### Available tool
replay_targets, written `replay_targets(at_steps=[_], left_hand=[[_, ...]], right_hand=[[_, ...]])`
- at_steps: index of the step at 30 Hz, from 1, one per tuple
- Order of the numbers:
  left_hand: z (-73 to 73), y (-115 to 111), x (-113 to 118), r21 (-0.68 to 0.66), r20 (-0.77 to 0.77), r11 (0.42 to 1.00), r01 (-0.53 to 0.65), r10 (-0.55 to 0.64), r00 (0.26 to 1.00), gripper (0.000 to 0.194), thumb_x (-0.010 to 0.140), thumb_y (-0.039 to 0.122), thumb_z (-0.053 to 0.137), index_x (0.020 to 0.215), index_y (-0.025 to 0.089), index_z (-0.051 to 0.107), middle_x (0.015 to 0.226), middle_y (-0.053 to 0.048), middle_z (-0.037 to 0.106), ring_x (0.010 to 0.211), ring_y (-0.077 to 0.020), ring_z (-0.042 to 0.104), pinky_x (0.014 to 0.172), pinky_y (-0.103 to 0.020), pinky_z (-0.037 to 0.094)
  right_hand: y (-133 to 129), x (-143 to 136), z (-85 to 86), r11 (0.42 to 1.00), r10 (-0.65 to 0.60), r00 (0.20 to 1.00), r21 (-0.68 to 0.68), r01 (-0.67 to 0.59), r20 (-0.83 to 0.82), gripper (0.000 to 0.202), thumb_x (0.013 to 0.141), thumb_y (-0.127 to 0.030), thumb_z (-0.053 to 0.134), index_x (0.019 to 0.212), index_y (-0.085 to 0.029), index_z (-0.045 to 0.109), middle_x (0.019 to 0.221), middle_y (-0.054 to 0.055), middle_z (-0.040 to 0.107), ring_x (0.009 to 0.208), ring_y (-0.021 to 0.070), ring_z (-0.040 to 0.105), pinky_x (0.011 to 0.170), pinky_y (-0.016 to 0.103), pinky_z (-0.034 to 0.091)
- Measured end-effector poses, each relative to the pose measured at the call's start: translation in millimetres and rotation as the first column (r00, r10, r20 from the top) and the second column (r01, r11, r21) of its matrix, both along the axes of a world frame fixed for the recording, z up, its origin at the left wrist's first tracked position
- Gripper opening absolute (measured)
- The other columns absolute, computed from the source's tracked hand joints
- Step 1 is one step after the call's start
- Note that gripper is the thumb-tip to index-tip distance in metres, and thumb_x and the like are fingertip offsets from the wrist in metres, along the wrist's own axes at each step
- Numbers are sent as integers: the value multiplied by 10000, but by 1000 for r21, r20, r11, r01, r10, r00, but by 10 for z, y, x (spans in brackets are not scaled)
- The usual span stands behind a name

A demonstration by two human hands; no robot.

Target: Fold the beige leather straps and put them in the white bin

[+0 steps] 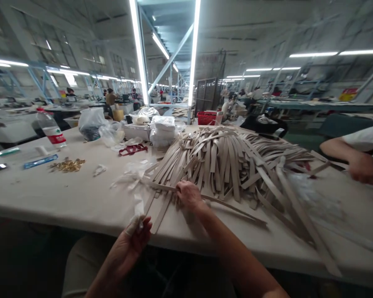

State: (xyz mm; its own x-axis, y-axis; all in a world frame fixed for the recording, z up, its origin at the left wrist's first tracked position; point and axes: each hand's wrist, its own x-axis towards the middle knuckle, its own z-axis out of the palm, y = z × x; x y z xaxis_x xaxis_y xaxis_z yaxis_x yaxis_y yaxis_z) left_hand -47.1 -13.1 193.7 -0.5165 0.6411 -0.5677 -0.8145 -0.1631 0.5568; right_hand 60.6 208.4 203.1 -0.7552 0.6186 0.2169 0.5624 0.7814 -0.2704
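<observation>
My left hand [136,234] is at the table's front edge, fingers curled closed, with white material on a finger and a small whitish piece at the fingertips. My right hand [188,194] lies on the near side of a large heap of grey-beige straps [219,159], its fingers pressed together at a strap [161,187]; small gold pieces [175,200] show just below it. Two flat straps [162,213] lie between my hands and reach the table edge. Long straps [311,223] trail from the heap toward the right front.
On the table [90,198] are gold metal pieces [69,164], a bottle [52,130], plastic bags [91,123], a dark red strap piece [133,149] and a white stack [162,130]. Another person's hand [366,167] is at the right. A light frame [191,54] stands behind.
</observation>
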Motion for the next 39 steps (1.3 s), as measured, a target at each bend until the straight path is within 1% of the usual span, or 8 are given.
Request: replay_targets(at_steps=[4,9,15,21,24,26,32,39], left_hand=[[-20,183,121,45,-6,994,97,-97,995,177,946,78,553,883,115,713,1127,-156,749,963,-246,757,725,-301,647],[174,472,133,63,0,997,45,-45,999,407,1007,62,363,809,131,712,926,-91,778,791,-183,763,674,-280,654],[327,651,-13,5,21,998,-66,66,998,451,1046,115,327,771,131,684,757,-37,749,632,-122,723,594,-205,630],[38,597,203,97,-103,993,-69,79,992,320,1005,82,455,806,132,701,797,-33,758,713,-96,722,697,-177,610],[-150,536,382,146,-210,989,26,5,978,78,867,180,740,804,136,726,834,-43,772,742,-111,719,731,-195,587],[-252,481,506,157,-282,979,131,-82,956,233,702,280,897,806,133,747,859,-56,780,786,-130,721,779,-214,570],[-346,331,740,108,-323,955,275,-228,919,432,557,390,961,838,126,766,839,-68,769,774,-159,702,732,-240,533],[1,302,394,171,-46,985,35,-27,999,106,862,267,773,878,183,709,976,-20,762,901,-140,719,828,-254,561]], right_hand=[[-467,204,239,995,98,995,-24,-98,11,140,979,-275,592,966,-200,710,977,59,725,872,194,680,709,264,435],[-1055,658,276,968,170,979,-170,-187,-112,120,935,-308,643,972,-204,688,923,34,736,821,188,681,655,261,401],[-1341,1508,-215,824,-44,981,-562,-71,-187,84,824,-270,667,892,-237,703,747,-13,681,646,164,599,565,262,356],[-1453,2113,-745,642,-92,988,-765,-40,-128,122,813,-199,547,783,-231,661,746,32,665,684,205,600,607,315,372],[-1422,2083,-988,586,-47,992,-807,-67,-117,168,816,-173,493,772,-209,651,768,63,667,723,227,616,630,337,378],[-1375,1901,-1052,542,-18,989,-833,-113,-145,167,823,-205,511,865,-204,672,846,68,690,797,243,638,673,334,419],[-1231,1074,-610,452,-21,889,-798,-399,-457,160,882,-299,537,920,-171,625,823,17,660,735,171,618,683,270,486],[-1168,1039,-361,584,-104,858,-729,-357,-503,378,1005,-496,445,907,-183,631,613,-13,592,469,122,513,485,234,394]])
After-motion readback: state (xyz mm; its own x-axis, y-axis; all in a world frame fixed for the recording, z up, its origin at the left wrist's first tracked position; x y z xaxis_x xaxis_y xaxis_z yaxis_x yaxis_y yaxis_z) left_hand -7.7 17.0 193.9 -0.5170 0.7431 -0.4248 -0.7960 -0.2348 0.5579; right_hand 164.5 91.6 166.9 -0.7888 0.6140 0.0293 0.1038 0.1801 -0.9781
